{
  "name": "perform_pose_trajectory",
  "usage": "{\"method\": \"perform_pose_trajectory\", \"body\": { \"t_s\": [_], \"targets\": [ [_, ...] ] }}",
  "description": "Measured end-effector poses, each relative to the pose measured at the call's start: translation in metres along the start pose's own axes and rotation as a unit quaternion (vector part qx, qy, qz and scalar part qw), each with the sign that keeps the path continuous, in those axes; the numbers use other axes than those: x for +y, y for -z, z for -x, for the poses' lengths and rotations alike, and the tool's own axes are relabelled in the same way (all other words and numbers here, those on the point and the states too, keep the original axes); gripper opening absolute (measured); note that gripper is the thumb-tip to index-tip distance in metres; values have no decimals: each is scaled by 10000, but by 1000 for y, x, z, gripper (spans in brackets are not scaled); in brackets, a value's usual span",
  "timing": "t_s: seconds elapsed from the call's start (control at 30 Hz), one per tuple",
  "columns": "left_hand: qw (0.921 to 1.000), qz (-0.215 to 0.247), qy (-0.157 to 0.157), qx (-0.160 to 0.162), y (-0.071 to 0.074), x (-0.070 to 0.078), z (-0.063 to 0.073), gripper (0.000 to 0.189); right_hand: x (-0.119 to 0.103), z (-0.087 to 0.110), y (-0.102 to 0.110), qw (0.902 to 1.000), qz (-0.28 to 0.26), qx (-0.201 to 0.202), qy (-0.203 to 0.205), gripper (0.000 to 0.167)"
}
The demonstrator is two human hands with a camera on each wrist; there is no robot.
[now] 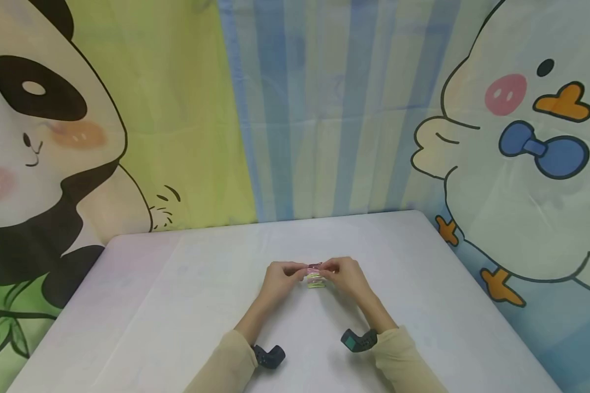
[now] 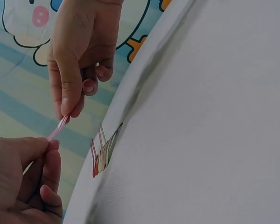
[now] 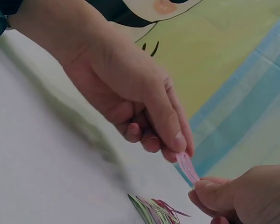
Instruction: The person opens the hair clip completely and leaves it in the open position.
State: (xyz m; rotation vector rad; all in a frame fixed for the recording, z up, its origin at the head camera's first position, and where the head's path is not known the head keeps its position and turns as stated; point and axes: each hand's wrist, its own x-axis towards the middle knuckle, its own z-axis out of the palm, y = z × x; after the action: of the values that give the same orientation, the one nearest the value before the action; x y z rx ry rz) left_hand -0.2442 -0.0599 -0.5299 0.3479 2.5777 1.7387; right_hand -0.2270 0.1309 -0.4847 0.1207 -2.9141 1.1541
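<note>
Between my two hands is a slim pink hair clip point(image 3: 187, 167), raised over the table. Thumb and fingers of my left hand point(image 1: 277, 281) pinch one end of it. My right hand point(image 1: 349, 277) pinches the opposite end, fingertips facing the left ones. In the right wrist view the clip shows as a narrow loop with slits along it. Several more hair clips point(image 2: 102, 154) in green, pink and red lie side by side on the table below the hands. The fingertips cover both ends of the held clip.
The white table point(image 1: 187, 305) spreads out to both sides of the hands. Behind its far edge hangs a printed curtain point(image 1: 314, 109) with a panda and a white bird. A small dark camera point(image 1: 270, 356) is on the left wrist, another point(image 1: 359, 340) on the right.
</note>
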Motion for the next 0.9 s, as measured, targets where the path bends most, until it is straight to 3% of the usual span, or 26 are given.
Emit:
{"method": "perform_pose_trajectory", "body": {
  "t_s": [0.1,0.3,0.53,0.67,0.9],
  "targets": [
    [9999,20,-67,-128,-3,-1,6,17,2,6,2,9999,50,-123,23,8],
    [9997,-48,-166,-196,-8,-5,15,13,7,15,1,9977,-326,-460,-366,10],
    [9989,-149,169,-419,-15,-1,22,9,20,24,-6,9945,-550,-518,-720,15],
    [9981,-275,123,-543,-19,0,23,9,25,26,-10,9930,-714,-423,-841,12],
    [9972,-706,-91,-214,-23,-4,24,6,27,27,-18,9956,-647,-238,-631,9]
  ]
}}
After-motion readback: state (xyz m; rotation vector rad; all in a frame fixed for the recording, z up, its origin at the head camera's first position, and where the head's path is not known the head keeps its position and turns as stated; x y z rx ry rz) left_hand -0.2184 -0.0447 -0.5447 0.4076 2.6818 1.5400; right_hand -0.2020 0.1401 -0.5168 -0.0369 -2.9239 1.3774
